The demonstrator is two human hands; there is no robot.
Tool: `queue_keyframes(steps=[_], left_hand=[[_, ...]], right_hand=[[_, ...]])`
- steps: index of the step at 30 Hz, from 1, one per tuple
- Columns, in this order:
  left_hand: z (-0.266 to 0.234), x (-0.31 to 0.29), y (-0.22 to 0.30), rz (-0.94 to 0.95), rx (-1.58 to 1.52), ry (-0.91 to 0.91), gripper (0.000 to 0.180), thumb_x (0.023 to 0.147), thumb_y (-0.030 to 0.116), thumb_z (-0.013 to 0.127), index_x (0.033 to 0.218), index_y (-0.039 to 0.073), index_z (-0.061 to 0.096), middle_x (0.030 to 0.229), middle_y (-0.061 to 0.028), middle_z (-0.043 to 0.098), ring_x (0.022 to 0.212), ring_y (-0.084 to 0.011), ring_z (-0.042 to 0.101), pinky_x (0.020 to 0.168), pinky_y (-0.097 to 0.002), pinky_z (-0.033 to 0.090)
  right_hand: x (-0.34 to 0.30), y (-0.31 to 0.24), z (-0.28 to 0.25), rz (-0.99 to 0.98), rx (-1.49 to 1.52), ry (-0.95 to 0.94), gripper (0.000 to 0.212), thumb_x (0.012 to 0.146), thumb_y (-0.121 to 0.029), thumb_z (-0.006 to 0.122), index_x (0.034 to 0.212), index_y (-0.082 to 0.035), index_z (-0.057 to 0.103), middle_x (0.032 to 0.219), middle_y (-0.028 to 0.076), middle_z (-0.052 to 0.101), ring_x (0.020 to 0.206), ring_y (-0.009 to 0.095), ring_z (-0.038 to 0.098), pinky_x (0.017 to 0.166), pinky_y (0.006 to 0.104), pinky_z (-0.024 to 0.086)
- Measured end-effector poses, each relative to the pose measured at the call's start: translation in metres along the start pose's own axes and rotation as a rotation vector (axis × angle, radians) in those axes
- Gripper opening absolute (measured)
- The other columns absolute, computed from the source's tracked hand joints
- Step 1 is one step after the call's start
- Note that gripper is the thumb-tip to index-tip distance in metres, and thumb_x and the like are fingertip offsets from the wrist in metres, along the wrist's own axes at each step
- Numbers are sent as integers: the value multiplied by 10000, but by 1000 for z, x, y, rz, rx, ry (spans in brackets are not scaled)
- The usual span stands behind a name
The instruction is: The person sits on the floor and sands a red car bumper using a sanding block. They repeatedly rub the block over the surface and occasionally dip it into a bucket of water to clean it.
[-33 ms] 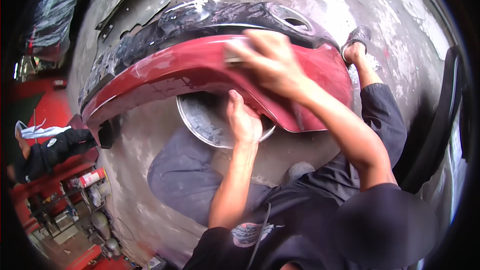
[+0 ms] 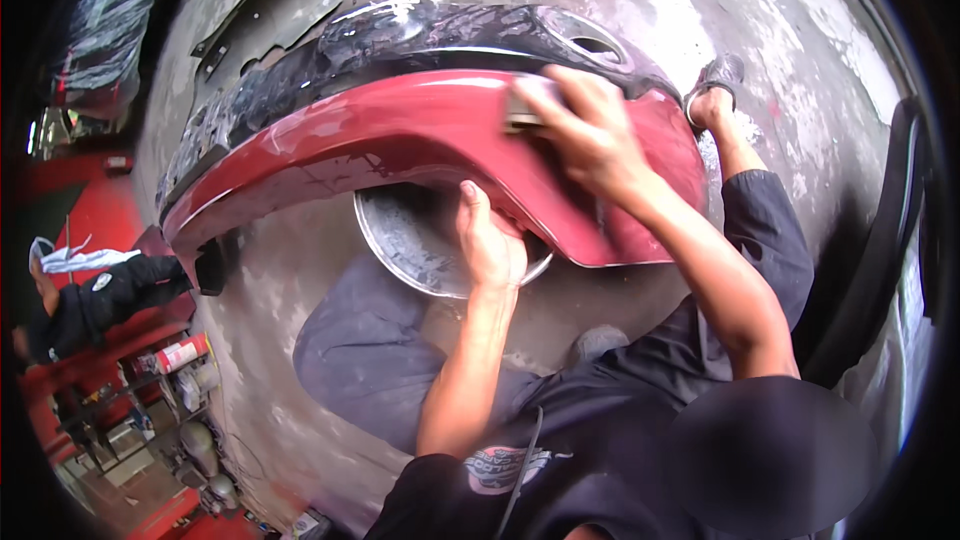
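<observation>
A dark red car bumper (image 2: pixel 400 130) with a black upper section (image 2: pixel 400 35) lies across the concrete floor in front of me. My right hand (image 2: pixel 590 130) presses a small dark sanding pad (image 2: pixel 520 118) flat against the bumper's red face, right of centre. My left hand (image 2: pixel 490 240) reaches under and grips the bumper's lower edge. A round metal basin (image 2: pixel 410 235) sits on the floor beneath the bumper, just left of my left hand.
My grey-trousered leg (image 2: pixel 360 350) and my shoe (image 2: pixel 715 80) rest on the floor around the bumper. Black trim strips (image 2: pixel 270 10) lie beyond it. A person in black (image 2: pixel 110 295) crouches at far left, above cans and bottles (image 2: pixel 185 352). A black panel (image 2: pixel 890 240) stands at right.
</observation>
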State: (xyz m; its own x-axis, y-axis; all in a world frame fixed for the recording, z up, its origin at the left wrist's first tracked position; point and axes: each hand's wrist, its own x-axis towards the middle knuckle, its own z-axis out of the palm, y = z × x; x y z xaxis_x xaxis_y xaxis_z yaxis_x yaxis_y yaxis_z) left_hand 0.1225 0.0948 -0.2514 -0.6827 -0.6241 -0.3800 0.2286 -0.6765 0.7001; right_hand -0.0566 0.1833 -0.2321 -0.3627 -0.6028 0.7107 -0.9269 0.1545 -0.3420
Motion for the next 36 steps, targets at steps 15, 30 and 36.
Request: queue_keyframes(steps=[15, 30, 36], left_hand=[[12, 4, -4, -5, 8, 16, 459, 1139, 415, 489, 1410, 46, 527, 1310, -98, 658, 1127, -227, 665, 934, -404, 566], [11, 3, -5, -5, 42, -27, 554, 1119, 445, 527, 1469, 16, 513, 1449, -105, 593, 1341, -238, 572, 1155, -432, 467], [-26, 10, -12, -4, 117, 54, 427, 1133, 295, 524, 1462, 24, 535, 1398, -101, 634, 1281, -252, 608, 1098, -422, 515]], right_hand=[[-34, 17, -13, 163, -37, -25, 610, 832, -53, 793, 1422, -109, 653, 1337, 229, 619, 1159, 419, 626, 1014, 549, 487], [-24, 3, -18, 215, -21, 26, 518, 861, -140, 780, 1364, -93, 668, 1243, 229, 654, 1111, 377, 636, 944, 521, 485], [102, -84, 95, -21, 130, 2, 668, 773, -157, 774, 1426, -144, 631, 1216, 146, 607, 1131, 346, 589, 962, 469, 458]])
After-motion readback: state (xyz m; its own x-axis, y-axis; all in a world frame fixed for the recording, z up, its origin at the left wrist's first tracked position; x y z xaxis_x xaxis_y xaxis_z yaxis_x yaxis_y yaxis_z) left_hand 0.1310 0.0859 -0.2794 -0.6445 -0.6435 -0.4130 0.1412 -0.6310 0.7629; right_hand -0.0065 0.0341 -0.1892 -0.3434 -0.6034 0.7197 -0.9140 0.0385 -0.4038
